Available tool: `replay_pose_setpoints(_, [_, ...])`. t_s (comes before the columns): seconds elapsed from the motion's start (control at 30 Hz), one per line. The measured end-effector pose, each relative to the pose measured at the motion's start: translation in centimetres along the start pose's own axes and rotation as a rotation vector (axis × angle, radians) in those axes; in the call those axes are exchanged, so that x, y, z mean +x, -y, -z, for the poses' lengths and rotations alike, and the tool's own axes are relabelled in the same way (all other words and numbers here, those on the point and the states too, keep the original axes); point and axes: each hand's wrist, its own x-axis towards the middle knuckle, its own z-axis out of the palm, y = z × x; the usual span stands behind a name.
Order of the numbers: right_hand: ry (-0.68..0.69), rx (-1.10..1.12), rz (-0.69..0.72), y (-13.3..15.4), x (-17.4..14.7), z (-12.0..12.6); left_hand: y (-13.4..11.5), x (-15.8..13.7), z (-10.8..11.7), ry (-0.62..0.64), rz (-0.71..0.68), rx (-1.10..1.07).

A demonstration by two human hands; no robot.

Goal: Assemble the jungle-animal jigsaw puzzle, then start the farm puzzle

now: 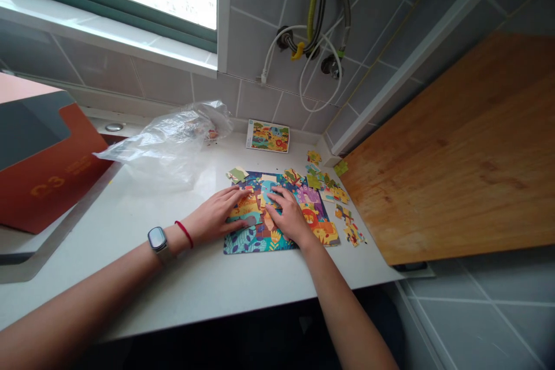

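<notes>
A colourful jigsaw puzzle (251, 244) lies flat on the white counter. My left hand (221, 213) rests on its left part, with thumb and fingers spread over yellow and orange pieces. Near the puzzle's middle, the fingertips of my right hand (290, 215) touch a blue elephant piece (268, 186), fingers apart. On the right part of the puzzle, a lion (310, 217) and a purple shape (307, 195) show. A green and white puzzle piece (237, 174) lies at the upper left edge. My palms hide some of the picture.
Loose puzzle pieces (321, 179) lie along the right side. Behind stands a small picture card (268, 136) near the tiled wall. A crumpled clear plastic bag (173, 139) and an orange box (56, 167) occupy the left. A wooden board (459, 156) borders the counter (191, 289) at right.
</notes>
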Motion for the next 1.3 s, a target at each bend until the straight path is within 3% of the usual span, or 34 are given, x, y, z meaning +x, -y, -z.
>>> replay_pose_setpoints(0.3, [-0.016, -0.006, -0.01, -0.5, -0.1, -0.1, -1.0, 0.0, 0.9, 0.066, -0.059, -0.165])
replay_pose_setpoints(1.0, [-0.032, 0.042, -0.017, -1.1, -0.1, 0.1, -1.7, 0.1, 1.3, 0.097, -0.098, -0.241])
replay_pose_setpoints(1.3, [-0.023, -0.049, -0.004, -1.7, 0.4, -0.2, -1.9, 0.0, 1.2, 0.1, -0.109, -0.219])
